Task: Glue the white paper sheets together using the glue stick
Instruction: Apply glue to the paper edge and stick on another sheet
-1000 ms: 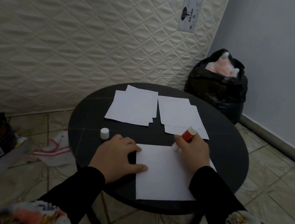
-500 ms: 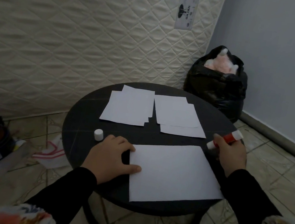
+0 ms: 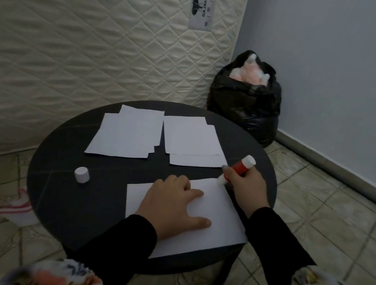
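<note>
The right hand [image 3: 245, 186] grips the red glue stick [image 3: 237, 170], its glue end touching the far right corner of the near white sheet [image 3: 218, 220] and its long axis tilted up and away to the right. The left hand [image 3: 172, 206] lies flat and spread on that sheet, pinning it at the near rim of the round table [image 3: 56, 169]. Bare paper runs leftward along the far edge, where the next stroke likely goes. The loose cap [image 3: 81, 174] stands well left; two paper stacks [image 3: 192, 140] lie beyond.

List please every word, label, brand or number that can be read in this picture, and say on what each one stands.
"GAJAH": printed sideways, beside a dark emblem, on the label sewn to the quilted mattress.
Small marks near it on the label: too small to read.
Glue stick, its white cap, paper sheets: no readable text.
</note>
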